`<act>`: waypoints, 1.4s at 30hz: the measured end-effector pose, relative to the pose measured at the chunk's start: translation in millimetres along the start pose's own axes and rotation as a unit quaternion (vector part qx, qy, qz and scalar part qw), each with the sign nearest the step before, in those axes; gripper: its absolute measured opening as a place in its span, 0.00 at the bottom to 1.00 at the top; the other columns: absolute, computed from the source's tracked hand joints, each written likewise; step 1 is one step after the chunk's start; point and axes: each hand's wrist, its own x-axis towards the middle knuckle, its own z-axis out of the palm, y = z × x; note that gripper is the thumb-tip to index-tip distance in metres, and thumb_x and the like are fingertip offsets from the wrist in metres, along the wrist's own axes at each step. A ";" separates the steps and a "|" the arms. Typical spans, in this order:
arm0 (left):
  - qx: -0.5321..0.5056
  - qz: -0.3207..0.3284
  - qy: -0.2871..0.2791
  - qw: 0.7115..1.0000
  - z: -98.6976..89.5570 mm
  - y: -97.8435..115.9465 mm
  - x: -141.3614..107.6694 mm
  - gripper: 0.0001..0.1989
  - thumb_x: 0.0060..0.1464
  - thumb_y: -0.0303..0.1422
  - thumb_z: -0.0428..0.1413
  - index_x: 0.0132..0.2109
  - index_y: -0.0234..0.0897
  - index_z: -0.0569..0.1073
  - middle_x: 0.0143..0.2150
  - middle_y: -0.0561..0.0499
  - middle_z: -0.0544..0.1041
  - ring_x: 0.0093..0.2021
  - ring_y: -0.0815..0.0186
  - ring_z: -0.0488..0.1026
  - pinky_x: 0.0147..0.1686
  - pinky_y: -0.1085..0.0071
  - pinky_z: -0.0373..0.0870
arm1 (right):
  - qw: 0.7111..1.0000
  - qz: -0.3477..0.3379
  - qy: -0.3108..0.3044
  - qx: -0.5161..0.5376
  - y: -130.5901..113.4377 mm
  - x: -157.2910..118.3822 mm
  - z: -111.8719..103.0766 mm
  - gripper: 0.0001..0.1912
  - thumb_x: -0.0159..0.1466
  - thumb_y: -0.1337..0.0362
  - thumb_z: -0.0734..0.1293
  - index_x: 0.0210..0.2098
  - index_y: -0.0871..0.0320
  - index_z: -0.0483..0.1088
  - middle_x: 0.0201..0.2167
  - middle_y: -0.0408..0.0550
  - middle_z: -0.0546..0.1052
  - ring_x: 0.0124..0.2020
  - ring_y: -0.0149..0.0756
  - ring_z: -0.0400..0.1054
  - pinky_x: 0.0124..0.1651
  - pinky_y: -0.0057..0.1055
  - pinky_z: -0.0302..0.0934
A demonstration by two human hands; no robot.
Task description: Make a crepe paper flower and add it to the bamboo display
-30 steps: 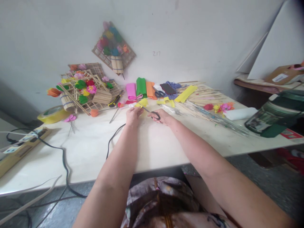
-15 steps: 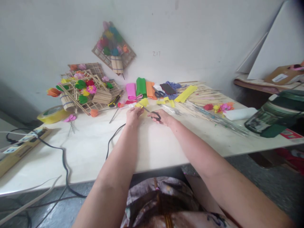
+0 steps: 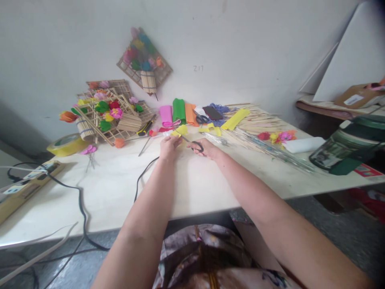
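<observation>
My left hand (image 3: 169,147) is closed on a small piece of yellow crepe paper (image 3: 181,130) above the white table. Dark-handled scissors (image 3: 197,147) sit in my right hand (image 3: 208,147), its fingers wrapped around the loops. Their blades point left and reach the yellow paper by my left fingertips; how far they are apart is too small to tell. Just right of the hands lie cut yellow scraps (image 3: 213,129) and a longer yellow strip (image 3: 236,119).
Folded pink, green and orange paper (image 3: 178,111) lies at the back beside a second pair of scissors (image 3: 201,117). Stick lattices with paper flowers (image 3: 105,112) pile up at left, near a tape roll (image 3: 67,144) and power strip (image 3: 28,186). A green bottle (image 3: 345,142) stands right.
</observation>
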 end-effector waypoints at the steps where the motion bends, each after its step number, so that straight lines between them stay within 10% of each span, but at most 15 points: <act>1: 0.001 0.001 0.000 1.000 0.2 0.2 -0.2 0.12 0.32 0.29 0.66 0.23 0.33 0.69 0.25 0.49 0.75 0.27 0.69 0.73 0.36 0.70 0.72 | 1.000 0.000 -0.001 0.001 -0.2 -0.3 0.3 0.14 0.55 0.58 0.70 0.31 0.64 0.71 0.11 0.34 0.61 0.10 0.19 0.48 0.11 0.19 0.37; 42: 0.007 0.006 -0.001 1.000 1.2 1.1 -0.8 0.11 0.33 0.28 0.65 0.22 0.32 0.69 0.21 0.52 0.72 0.25 0.70 0.72 0.35 0.70 0.71 | 0.999 0.040 -0.012 0.021 -6.6 -5.0 1.9 0.17 0.55 0.53 0.70 0.29 0.63 0.70 0.12 0.36 0.64 0.11 0.19 0.52 0.13 0.18 0.44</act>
